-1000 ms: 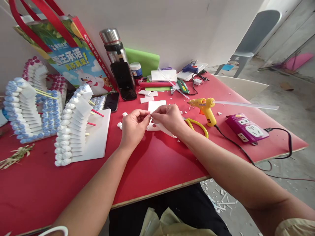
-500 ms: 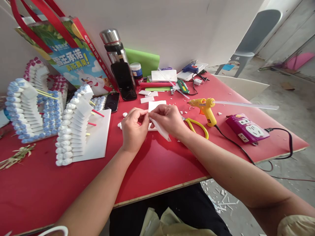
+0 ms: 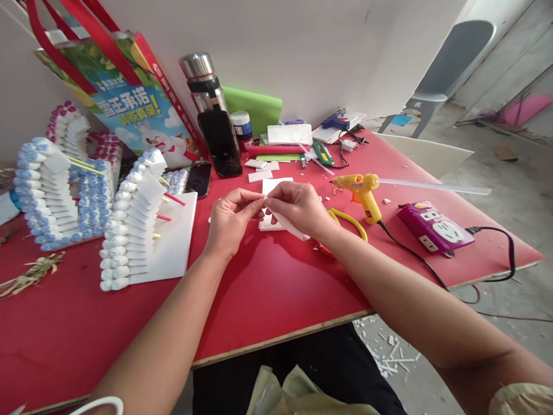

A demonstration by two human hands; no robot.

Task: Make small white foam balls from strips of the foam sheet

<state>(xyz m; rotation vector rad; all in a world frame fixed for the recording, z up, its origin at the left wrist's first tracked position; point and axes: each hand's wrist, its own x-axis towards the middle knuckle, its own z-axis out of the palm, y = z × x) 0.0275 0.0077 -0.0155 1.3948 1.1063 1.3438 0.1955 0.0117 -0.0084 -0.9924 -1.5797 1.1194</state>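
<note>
My left hand (image 3: 233, 221) and my right hand (image 3: 300, 208) meet fingertip to fingertip above the red table. Between them they pinch a thin white paper strip (image 3: 292, 227), whose loose end hangs below my right palm. Behind and beneath my fingers lies a stack of white paper strips (image 3: 276, 184), partly covered by the hands. Yellow-handled pliers (image 3: 352, 223) rest just right of my right hand, half hidden by it. Left of my hands stands a white curved model (image 3: 129, 230) built of stepped pieces and rolled white buds on a white board.
A yellow glue gun (image 3: 363, 193) with a long glue stick and a purple power strip (image 3: 434, 226) lie to the right. At the back stand a steel flask (image 3: 201, 80), a black phone (image 3: 219, 144) and a printed bag (image 3: 129, 109). A blue-and-white model (image 3: 47, 196) sits far left.
My hands have drawn slightly apart at the wrists while the fingertips stay together. The strip's loose end has swung to the right, closer under my right hand.
</note>
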